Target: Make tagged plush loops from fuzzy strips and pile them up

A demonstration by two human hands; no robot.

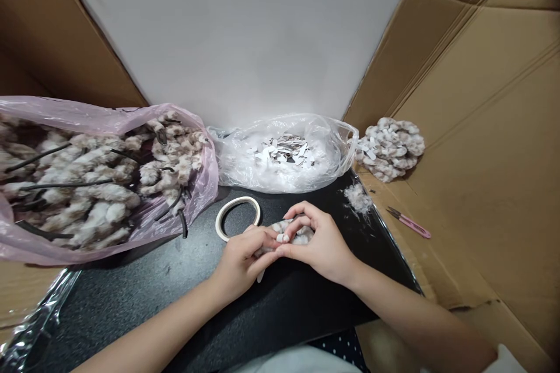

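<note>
Near the middle of the black table, both hands meet around a fluffy white-and-brown furry piece (301, 235), mostly hidden behind the fingers. My left hand (242, 257) is closed on its left side, thumb and fingers pinched together. My right hand (322, 242) curls over the right side, its thumb tip close to the left thumb. A small white strip (282, 238) shows between the fingertips at the front of the fur. Another narrow white end (261, 275) pokes out below my left hand. Just behind the left hand lies a roll of white tape (220, 219).
A pink plastic bag (210, 172) of furry strips and black cords lies left. Behind the hands is a clear bag (245, 178) of white tags. To the right are a furry bundle (391, 148), loose fluff (359, 198) and pink thread snips (413, 224). Cardboard walls (490, 128) flank the table.
</note>
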